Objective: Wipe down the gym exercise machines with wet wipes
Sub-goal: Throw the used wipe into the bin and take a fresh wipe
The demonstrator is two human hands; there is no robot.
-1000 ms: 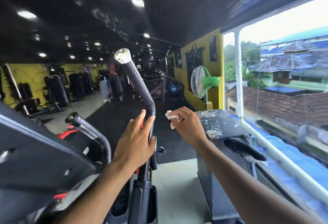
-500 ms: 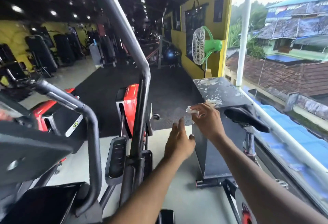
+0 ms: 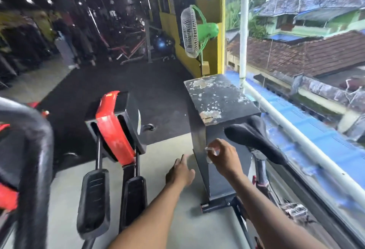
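Beside the black box [image 3: 221, 98], the right hand [image 3: 227, 158] is pinching a small wet wipe [image 3: 209, 150] near the bike saddle [image 3: 254, 140], while the left hand [image 3: 180, 173] is hanging spread, touching nothing. Nothing looks freshly wiped, so most wiping probably remains. Floor between the machines is leaving room.

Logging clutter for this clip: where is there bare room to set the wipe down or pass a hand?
The black box's chipped top is bare. The pale floor between the foot pedals and the box is open; the left hand hangs there. It's tight between box, bike saddle and railing.
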